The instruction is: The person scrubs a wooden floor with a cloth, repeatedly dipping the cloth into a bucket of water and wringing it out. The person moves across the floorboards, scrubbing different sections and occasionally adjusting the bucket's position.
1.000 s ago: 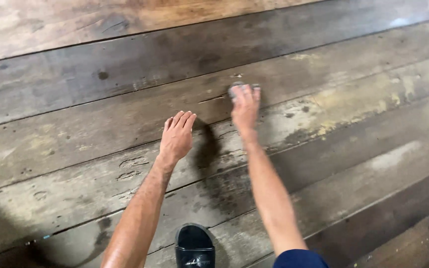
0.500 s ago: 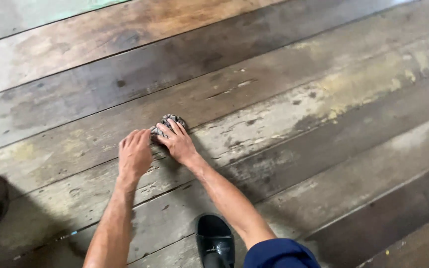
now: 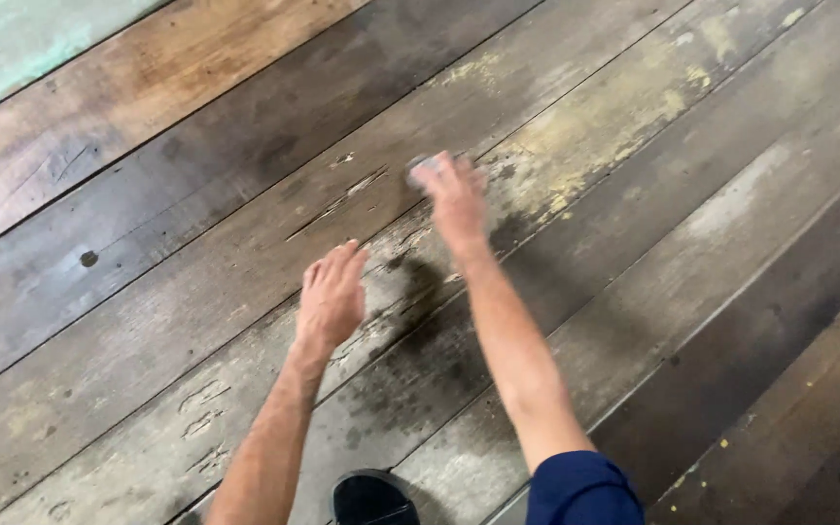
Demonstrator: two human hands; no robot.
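Right now my right hand (image 3: 456,197) is stretched fwd, palm down, pressing a small grey rag (image 3: 421,167) onto the worn plank floor (image 3: 148,194); rag is blurry. Left hand (image 3: 331,295) lies flat w/ fingers together, holding nothing, nearer me. Black shoe (image 3: 373,499) below.

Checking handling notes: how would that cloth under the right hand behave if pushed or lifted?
Probably floppy: the cloth sits bunched beneath the right hand. Likely light, since fingers nearly cover it. It may snag on the rough, splintered floor.
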